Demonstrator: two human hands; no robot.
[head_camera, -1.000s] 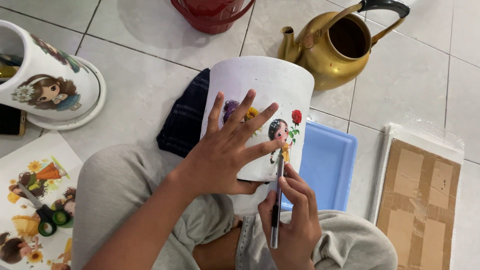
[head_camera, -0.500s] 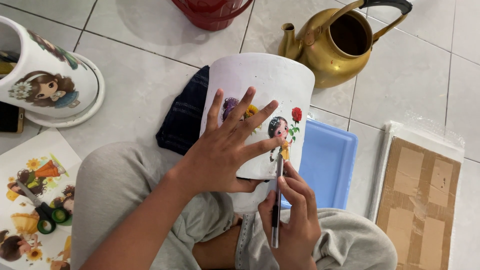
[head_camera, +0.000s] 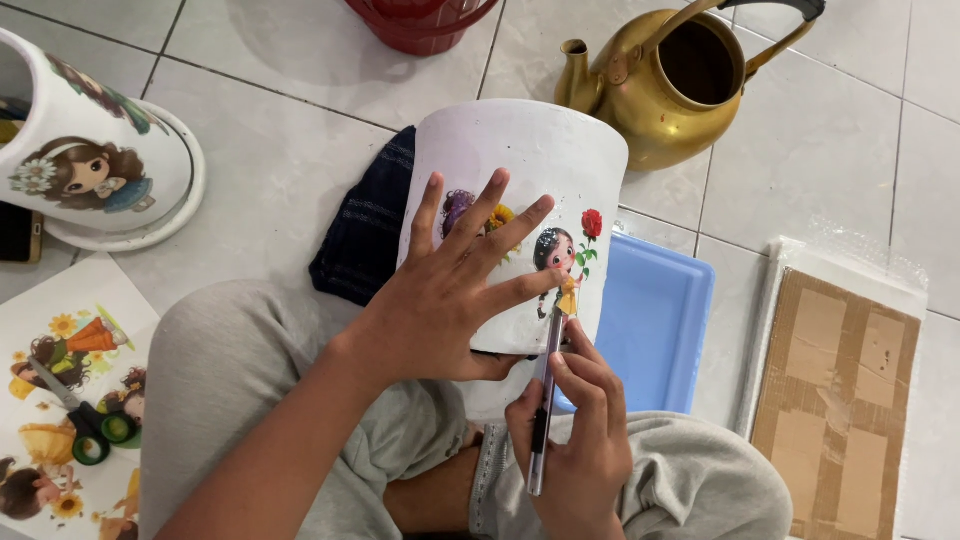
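left hand (head_camera: 440, 310) steadies a white pot (head_camera: 520, 200) on the lap while the right hand (head_camera: 575, 440) works a thin tool (head_camera: 545, 400) at a cartoon-girl sticker (head_camera: 560, 265).

the left fingers (head_camera: 480, 220) are spread wide and flat on the pot's wall, pressing rather than gripping; the right fingers are closed around the tool, its tip touching the sticker's lower edge just past the left fingertips. likely risk – the tip could slip on the curved wall and tear or wrinkle the sticker, or nick the nearby fingers – and the pot could roll toward the blue tray (head_camera: 655, 330) beyond the right fingers.
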